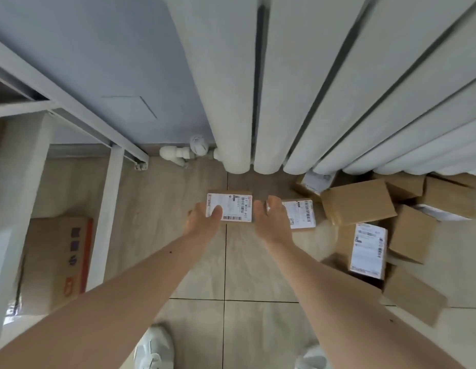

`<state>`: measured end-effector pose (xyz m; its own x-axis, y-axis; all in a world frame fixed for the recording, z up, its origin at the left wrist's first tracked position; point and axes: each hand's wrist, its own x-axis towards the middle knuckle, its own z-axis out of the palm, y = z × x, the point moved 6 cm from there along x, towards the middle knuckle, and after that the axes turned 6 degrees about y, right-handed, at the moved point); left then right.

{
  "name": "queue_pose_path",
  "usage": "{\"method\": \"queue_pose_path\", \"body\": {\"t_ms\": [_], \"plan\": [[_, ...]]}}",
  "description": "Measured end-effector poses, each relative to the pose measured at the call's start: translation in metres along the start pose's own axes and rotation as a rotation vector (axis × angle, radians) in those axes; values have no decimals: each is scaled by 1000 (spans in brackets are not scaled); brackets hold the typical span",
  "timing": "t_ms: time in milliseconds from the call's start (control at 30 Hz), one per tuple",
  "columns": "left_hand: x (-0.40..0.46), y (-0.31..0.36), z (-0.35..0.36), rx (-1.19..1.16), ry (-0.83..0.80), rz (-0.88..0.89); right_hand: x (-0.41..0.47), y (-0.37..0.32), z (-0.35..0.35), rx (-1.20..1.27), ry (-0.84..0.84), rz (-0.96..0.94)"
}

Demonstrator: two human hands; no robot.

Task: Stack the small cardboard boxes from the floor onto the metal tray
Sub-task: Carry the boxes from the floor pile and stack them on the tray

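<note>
Holding a small labelled box (232,207) in the left hand (202,219): thumb pressed on the white label's near left corner, fingers hidden beneath, so the grip is closed on the box. Box sits level, label up, above the tiled floor (258,275), straight ahead of both forearms.

Right hand (270,222) just right of that box, fingers curled and apart, holding nothing; thumb tip near the box's right edge, contact cannot be told. Behind this hand, partly covered by it, a second labelled box (302,214) lies on the floor.

Further right of the right hand, a loose heap of cardboard boxes (391,225), tilted and overlapping, some with white labels, reaching back to the white radiator (298,89).

Left of the left-hand grip, well apart, a white metal frame (109,209) with a large carton (56,262) on the floor below it.

White shoes (154,347) at bottom edge.
</note>
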<state>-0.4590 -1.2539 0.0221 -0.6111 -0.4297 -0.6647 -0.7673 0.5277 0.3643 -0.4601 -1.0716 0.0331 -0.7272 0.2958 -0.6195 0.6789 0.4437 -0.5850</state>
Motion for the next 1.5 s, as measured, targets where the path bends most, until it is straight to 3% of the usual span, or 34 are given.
{"method": "queue_pose_path", "body": {"t_ms": [233,367,533,800,1133,1300,1500], "plan": [[116,-33,32,-101,44,-7,85,30,86,-57,-20,2],[139,-30,49,-126,-50,21,108,40,107,-19,-71,104],[134,-35,72,-158,-185,1,117,56,122,28,-121,191],[104,-29,49,-186,-160,-91,75,46,101,42,-105,238],[4,16,-7,-76,-134,-122,2,0,11,333,143,362],[-63,55,-15,-93,-332,-107,-30,-13,-70,386,250,331],[-149,115,-30,-23,-516,-79,-80,-25,-170,542,224,308]]}}
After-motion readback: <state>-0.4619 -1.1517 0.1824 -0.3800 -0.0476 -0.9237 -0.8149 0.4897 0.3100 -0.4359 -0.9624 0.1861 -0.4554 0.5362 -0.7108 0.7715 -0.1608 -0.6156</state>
